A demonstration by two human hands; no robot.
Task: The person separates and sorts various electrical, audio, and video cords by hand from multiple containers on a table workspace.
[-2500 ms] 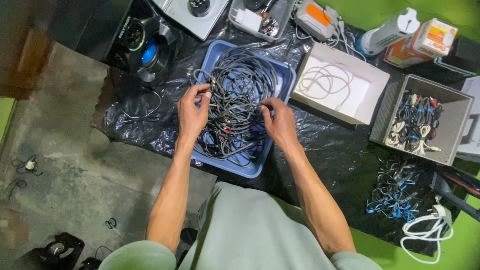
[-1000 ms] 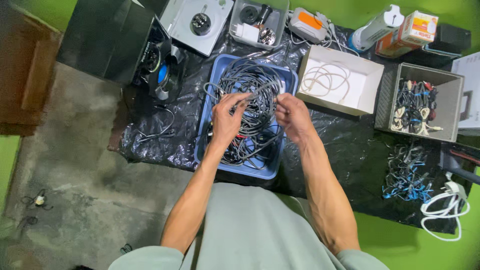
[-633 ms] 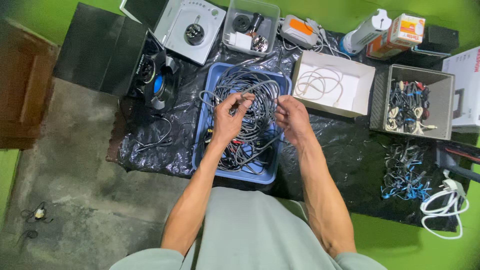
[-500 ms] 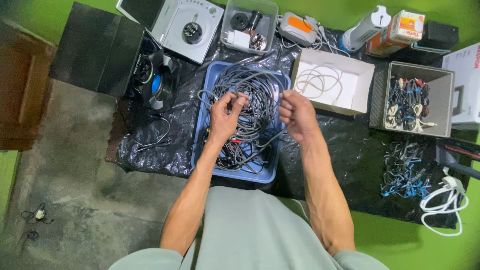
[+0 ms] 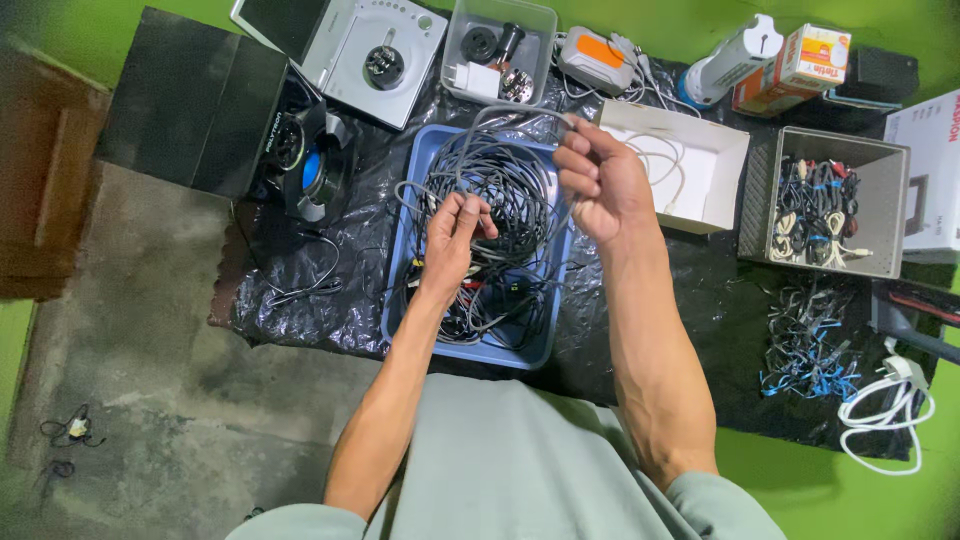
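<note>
grey cable: pinched in right hand, lifted over blue bin mid-sheet; left hand gripping tangle. likely light, limp, snag-prone; best held near plug end.

A white box holding a pale cord is sitting beside a grey bin of bundled cables, while a white plug lead is lying, seemingly coiled, at the sheet's edge.

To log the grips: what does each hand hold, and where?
Right hand lifts a grey cable by its loop; left hand pinches another strand in the blue tray.
</note>
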